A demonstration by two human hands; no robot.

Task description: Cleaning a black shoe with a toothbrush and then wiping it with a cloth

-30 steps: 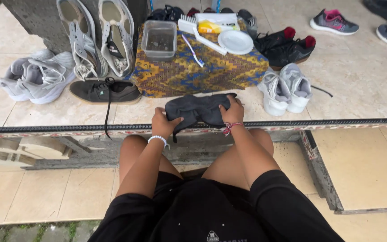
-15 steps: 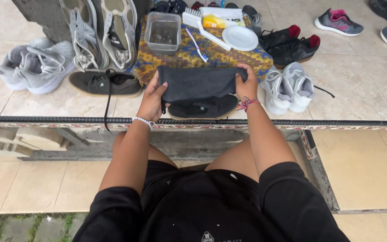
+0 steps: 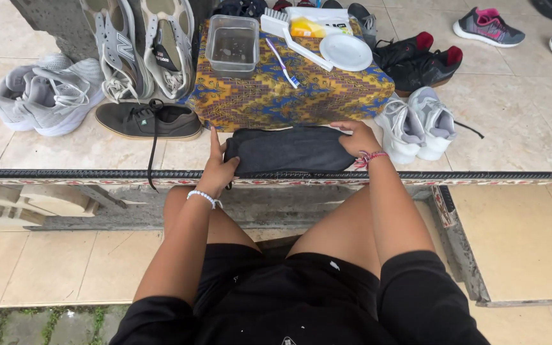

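**Room tight ahead, open at sides**

Patterned cloth block (image 3: 292, 89) sits just behind dark cloth (image 3: 289, 150); black shoe (image 3: 145, 119) crowds L, white sneakers (image 3: 416, 124) crowd R. Bare tile (image 3: 525, 128) far R is free, also near L (image 3: 65, 150).

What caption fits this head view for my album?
Seated person's left hand and right hand grip a dark folded cloth before a patterned cloth, shoes around.
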